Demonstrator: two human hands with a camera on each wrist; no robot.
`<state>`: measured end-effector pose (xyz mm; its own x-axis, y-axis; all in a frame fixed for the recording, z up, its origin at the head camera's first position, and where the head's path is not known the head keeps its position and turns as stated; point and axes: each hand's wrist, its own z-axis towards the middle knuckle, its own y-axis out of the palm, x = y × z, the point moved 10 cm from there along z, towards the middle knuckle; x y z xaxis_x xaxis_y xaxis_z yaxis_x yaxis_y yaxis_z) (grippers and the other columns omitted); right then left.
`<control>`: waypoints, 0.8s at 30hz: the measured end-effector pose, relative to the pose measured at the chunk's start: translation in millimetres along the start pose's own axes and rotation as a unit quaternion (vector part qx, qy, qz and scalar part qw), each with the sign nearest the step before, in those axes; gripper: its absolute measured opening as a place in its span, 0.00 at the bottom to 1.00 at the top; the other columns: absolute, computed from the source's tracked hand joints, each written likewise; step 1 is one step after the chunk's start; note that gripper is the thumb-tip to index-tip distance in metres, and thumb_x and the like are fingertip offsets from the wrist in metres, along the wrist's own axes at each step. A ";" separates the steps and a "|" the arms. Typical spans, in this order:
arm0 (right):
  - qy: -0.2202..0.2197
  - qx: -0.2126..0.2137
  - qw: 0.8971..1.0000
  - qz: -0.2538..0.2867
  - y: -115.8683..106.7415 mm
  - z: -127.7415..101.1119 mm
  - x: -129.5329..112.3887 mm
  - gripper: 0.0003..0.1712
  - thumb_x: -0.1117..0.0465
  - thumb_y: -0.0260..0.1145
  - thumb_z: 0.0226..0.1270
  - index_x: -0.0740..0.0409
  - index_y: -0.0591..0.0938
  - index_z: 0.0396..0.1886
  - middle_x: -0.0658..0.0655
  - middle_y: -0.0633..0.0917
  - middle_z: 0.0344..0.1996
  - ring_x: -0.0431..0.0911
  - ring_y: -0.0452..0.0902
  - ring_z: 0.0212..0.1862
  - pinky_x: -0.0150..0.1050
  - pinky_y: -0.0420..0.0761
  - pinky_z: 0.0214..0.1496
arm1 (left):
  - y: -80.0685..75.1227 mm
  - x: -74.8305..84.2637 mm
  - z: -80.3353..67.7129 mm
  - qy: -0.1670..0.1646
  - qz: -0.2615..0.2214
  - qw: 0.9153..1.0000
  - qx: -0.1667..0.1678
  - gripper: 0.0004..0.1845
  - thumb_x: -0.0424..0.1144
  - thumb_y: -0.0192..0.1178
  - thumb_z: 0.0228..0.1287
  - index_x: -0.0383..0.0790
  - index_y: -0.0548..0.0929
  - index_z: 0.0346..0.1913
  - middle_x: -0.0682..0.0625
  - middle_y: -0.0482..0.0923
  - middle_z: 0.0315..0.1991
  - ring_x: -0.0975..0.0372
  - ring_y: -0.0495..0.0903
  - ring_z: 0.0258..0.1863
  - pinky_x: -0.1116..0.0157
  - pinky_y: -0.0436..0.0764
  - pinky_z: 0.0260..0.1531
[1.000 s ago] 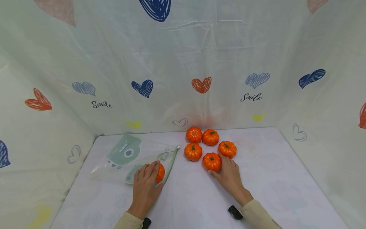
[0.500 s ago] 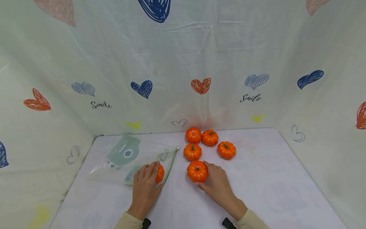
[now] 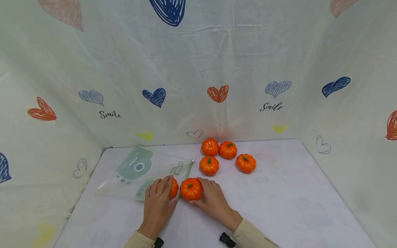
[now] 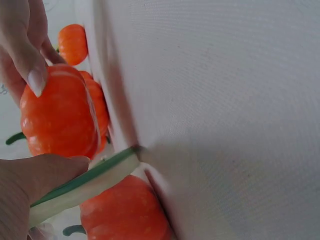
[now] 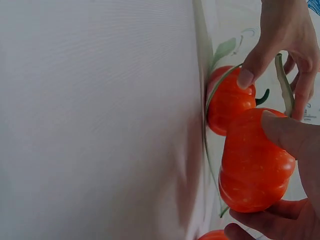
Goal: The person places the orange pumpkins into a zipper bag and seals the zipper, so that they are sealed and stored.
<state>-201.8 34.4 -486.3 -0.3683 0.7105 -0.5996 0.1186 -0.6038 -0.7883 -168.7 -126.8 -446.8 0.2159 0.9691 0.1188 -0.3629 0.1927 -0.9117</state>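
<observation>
My left hand (image 3: 160,193) rests on a clear zip bag (image 3: 136,168) with a green print and pinches its green zip edge (image 4: 85,182), holding the mouth apart. One small orange pumpkin (image 3: 174,188) lies inside the bag under those fingers. Gripped in my right hand (image 3: 207,196), a second pumpkin (image 3: 190,189) sits on the table right at the bag's mouth, touching the zip edge. The right wrist view shows this held pumpkin (image 5: 255,160) in front of the bagged pumpkin (image 5: 229,100), with the left hand (image 5: 285,35) above them.
Several more orange pumpkins (image 3: 227,150) sit in a cluster at the back middle of the white table (image 3: 279,199). A heart-print cloth (image 3: 217,69) walls in the table at the back and on both sides.
My right hand has slid the pumpkin it grips leftward from beside the cluster to the bag's mouth. The left hand has stayed on the bag.
</observation>
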 end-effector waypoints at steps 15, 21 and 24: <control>-0.039 -0.019 0.999 0.004 23.3 28.1 -22.7 0.44 0.49 0.81 0.63 0.63 0.73 0.72 0.60 0.82 0.63 0.55 0.76 0.63 0.55 0.77 0.66 | -0.4 7.9 -1.9 0.054 0.001 0.998 0.031 0.49 0.40 0.89 0.36 0.36 0.82 0.68 0.44 0.79 0.64 0.46 0.73 0.61 0.46 0.73 0.59; -0.038 -0.037 0.998 -0.016 37.1 39.7 -29.4 0.43 0.48 0.81 0.62 0.59 0.76 0.71 0.58 0.82 0.61 0.53 0.75 0.61 0.51 0.77 0.65 | -0.1 9.3 -3.0 0.056 0.004 0.998 0.032 0.46 0.39 0.89 0.37 0.35 0.83 0.66 0.44 0.80 0.63 0.47 0.73 0.61 0.47 0.73 0.61; -0.033 -0.039 0.999 -0.014 42.6 43.7 -31.7 0.44 0.48 0.82 0.61 0.59 0.75 0.72 0.57 0.82 0.63 0.54 0.76 0.63 0.52 0.77 0.67 | -0.7 10.0 -4.3 0.060 0.004 0.997 0.037 0.46 0.39 0.89 0.35 0.35 0.83 0.65 0.43 0.81 0.62 0.46 0.74 0.61 0.46 0.73 0.62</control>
<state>-225.4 -29.6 -494.8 -0.4316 0.6997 -0.5694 0.1783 -0.5526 -0.8142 -162.4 -117.9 -446.7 0.3192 0.9458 0.0600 -0.4300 0.2010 -0.8801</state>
